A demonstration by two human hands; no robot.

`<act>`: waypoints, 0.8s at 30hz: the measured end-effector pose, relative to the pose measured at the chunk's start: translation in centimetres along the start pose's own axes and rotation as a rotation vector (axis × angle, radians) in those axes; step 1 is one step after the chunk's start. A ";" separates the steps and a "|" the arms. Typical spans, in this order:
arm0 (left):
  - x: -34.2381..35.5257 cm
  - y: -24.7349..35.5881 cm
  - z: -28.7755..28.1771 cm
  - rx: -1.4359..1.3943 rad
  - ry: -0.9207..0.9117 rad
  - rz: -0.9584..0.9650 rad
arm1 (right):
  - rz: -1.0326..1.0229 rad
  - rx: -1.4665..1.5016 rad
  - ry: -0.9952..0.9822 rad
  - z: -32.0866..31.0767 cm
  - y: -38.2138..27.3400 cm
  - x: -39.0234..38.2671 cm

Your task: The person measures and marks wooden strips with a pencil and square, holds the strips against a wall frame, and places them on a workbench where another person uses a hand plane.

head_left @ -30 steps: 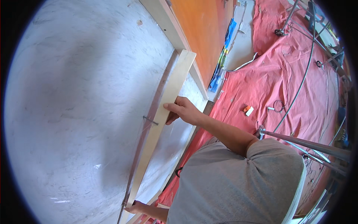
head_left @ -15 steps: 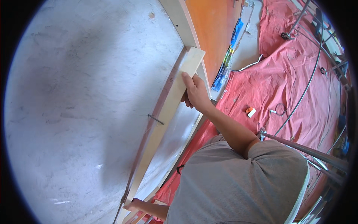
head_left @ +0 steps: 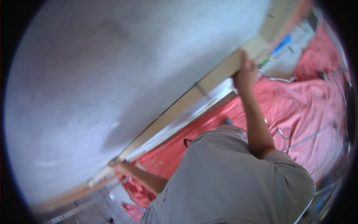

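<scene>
A long pale wooden board (head_left: 182,104) lies along the grey-white wall (head_left: 93,74), running from lower left to upper right. My right hand (head_left: 246,74) is closed round its upper right end, the thumb up along its face. At the lower left end my left hand (head_left: 120,168) grips the board, its fingers blurred and partly hidden. Between the two hands a nail (head_left: 202,90) sticks out of the board. The board's far end meets a pale upright frame piece (head_left: 278,18) at the wall's edge.
Red cloth (head_left: 276,108) covers the floor behind and below the board. A blue wrapped item (head_left: 285,44) lies beyond the frame, and a thin loop of wire (head_left: 286,133) is on the cloth. Metal poles stand at the far right, blurred.
My view has swung, so the board looks less steep. Its upper end sits against the frame, and the dark gap along the wall has narrowed. Both hands keep their hold.
</scene>
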State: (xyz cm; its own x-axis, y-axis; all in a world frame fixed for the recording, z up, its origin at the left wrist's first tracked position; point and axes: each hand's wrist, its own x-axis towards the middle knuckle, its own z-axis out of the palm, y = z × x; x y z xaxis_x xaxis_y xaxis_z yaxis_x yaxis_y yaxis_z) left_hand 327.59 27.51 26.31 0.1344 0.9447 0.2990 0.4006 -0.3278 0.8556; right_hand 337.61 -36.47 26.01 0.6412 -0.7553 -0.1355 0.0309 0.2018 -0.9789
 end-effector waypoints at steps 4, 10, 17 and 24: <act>-2.3 2.3 -0.5 -0.577 0.050 -0.330 | 0.035 0.107 -0.057 0.8 -2.5 -1.8; -1.1 -0.1 1.2 -0.785 -0.072 -0.342 | 0.007 0.105 -0.095 1.4 -3.5 -2.4; -2.9 -0.1 -3.0 -0.700 -0.160 -0.444 | -0.003 -0.049 -0.227 1.1 -3.8 -3.2; -6.6 0.1 -6.0 -0.898 -0.450 -0.314 | 0.072 0.198 -0.564 -1.1 -0.3 -4.6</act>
State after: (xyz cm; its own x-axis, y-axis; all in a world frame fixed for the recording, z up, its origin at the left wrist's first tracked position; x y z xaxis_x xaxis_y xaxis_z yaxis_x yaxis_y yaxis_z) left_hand 321.31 21.18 26.90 0.5389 0.8422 -0.0178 -0.3183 0.2232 0.9213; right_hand 333.78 -33.78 26.71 0.9532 -0.2991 -0.0451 0.0800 0.3930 -0.9160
